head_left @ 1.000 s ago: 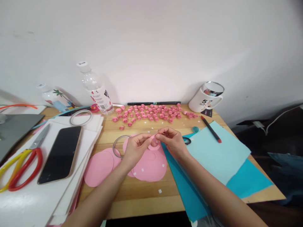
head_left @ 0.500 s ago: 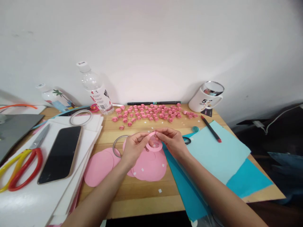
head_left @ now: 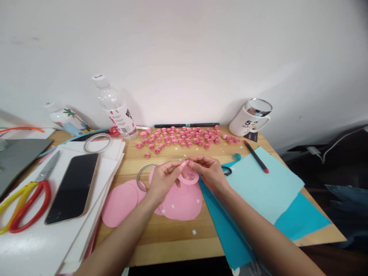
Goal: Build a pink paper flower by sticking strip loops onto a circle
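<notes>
Between my two hands is a curled pink paper strip (head_left: 192, 181), looped into a ring. My left hand (head_left: 166, 177) is closed, pinching the strip's left side between thumb and fingers. At the upper right of the loop, my right hand (head_left: 210, 170) pinches the strip near its end; the fingertips partly cover it. Pink paper circles (head_left: 184, 205) lie on the table below my hands, with small white squares scattered on them. A grey metal ring (head_left: 140, 178) rests beside my left hand. Many small rolled pink paper roses (head_left: 184, 136) spread out beyond my hands.
Left are scissors (head_left: 31, 195) and a phone (head_left: 73, 188) on white paper (head_left: 57, 247). A water bottle (head_left: 116, 109) and a mug (head_left: 250, 119) stand by the wall. Blue sheets (head_left: 264, 184), a red-tipped black pencil (head_left: 256, 156) and a tape roll (head_left: 237, 157) lie right.
The loop of pink strip has shifted slightly right and tilted. My right fingertips have moved a little along its upper end; both hands stay pinched on it.
</notes>
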The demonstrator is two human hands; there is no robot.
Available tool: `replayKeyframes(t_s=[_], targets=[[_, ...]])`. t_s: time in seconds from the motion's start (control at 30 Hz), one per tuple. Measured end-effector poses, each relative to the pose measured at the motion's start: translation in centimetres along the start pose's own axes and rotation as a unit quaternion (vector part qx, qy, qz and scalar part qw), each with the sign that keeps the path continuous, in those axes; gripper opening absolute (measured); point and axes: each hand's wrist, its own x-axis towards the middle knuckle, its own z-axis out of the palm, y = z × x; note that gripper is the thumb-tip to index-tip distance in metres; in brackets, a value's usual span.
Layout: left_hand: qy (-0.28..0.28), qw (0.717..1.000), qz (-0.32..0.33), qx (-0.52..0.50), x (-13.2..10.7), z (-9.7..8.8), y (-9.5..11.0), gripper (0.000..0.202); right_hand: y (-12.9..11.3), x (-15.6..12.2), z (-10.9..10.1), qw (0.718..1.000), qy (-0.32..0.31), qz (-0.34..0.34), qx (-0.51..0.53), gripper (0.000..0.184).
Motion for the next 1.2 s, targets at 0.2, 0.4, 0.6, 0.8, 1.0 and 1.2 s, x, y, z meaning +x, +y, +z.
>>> replayKeyframes(t_s=[0.2, 0.4, 0.6, 0.8, 1.0, 1.2], targets=[[0.012, 1.0, -0.003, -0.013, 0.01, 0.07, 0.13, 0.022, -0.13, -0.07, 0.06, 1.0, -0.007, 0.01, 0.006, 0.02], [-0.001, 1.0, 0.0, -0.004, 0.06, 0.02, -0.13, 0.024, -0.23, -0.11, 0.05, 1.0, -0.016, -0.015, 0.003, 0.015], [-0.005, 1.0, 0.0, -0.004, 0.03, 0.04, -0.1, 0.025, 0.09, -0.02, -0.07, 1.0, -0.014, -0.024, -0.001, 0.017], [0.006, 1.0, 0.002, -0.009, 0.18, -0.2, -0.17, 0.022, 0.31, 0.03, -0.12, 1.0, -0.019, -0.003, 0.003, 0.019], [-0.003, 1.0, -0.002, -0.016, 0.16, -0.2, -0.42, 0.026, 0.31, 0.01, -0.28, 1.0, -0.011, -0.015, -0.005, 0.016], [-0.018, 1.0, 0.0, -0.017, 0.1, -0.11, -0.35, 0.022, -0.11, -0.21, 0.04, 0.999, -0.022, -0.026, 0.001, 0.014]])
